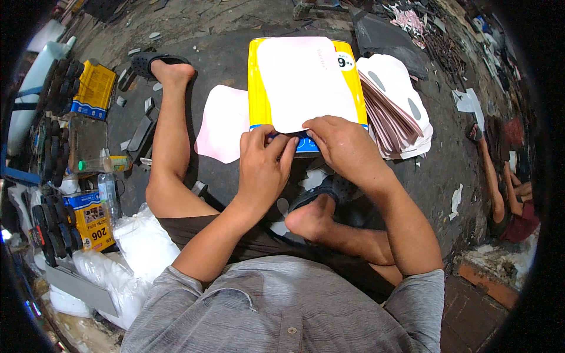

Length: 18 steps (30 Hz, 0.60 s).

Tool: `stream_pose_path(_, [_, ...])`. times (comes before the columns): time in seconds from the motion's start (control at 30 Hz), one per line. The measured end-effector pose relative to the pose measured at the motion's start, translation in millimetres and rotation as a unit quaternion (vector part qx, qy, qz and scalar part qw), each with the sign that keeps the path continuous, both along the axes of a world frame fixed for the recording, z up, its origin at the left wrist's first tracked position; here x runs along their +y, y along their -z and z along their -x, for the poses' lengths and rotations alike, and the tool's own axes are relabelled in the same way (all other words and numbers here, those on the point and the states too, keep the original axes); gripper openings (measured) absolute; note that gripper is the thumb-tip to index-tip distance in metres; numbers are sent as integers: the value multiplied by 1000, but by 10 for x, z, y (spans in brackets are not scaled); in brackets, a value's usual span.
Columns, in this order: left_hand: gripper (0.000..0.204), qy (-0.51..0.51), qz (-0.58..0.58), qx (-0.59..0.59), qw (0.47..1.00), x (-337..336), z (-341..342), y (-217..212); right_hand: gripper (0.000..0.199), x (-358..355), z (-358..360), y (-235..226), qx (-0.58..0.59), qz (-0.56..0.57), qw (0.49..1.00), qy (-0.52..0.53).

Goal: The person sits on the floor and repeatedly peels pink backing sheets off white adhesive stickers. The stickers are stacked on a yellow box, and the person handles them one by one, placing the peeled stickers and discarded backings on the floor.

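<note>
A pale, curved-edge sheet point(306, 82) lies flat on a yellow and blue tin point(358, 88) in front of me. My right hand point(344, 144) is closed at its near end, thumb and fingers pinching the rounded edge. Beside it, at the tin's near side, my left hand point(263, 165) has its fingers curled and drawn together; what they hold, if anything, is hidden. To the left of the tin, a pinkish sheet of similar outline point(220, 123) rests on the floor. A fanned stack of such sheets point(400, 112), the top one with grey oval marks, leans at the tin's right.
Dark scraps and pink offcuts point(406, 20) lie at the far right. On the left are yellow tins point(94, 88), a plastic bottle point(107, 191), white plastic bags point(144, 238) and a rack of dark soles point(56, 226). Another person's leg point(493, 182) shows at right.
</note>
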<state>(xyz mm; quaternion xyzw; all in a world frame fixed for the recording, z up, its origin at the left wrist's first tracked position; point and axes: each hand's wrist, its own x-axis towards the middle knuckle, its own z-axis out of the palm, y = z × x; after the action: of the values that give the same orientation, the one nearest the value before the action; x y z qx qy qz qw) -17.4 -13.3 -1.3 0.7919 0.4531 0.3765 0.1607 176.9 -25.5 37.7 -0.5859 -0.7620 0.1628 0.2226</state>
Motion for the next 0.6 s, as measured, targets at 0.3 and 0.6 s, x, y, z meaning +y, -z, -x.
stream_pose_path(0.3, [25, 23, -13, 42, 999, -123, 69, 9, 19, 26, 0, -23, -54, 9, 998, -14])
stream_pose_path(0.6, [27, 17, 84, -53, 995, -82, 175, -39, 31, -23, 69, -55, -70, 11, 997, -26])
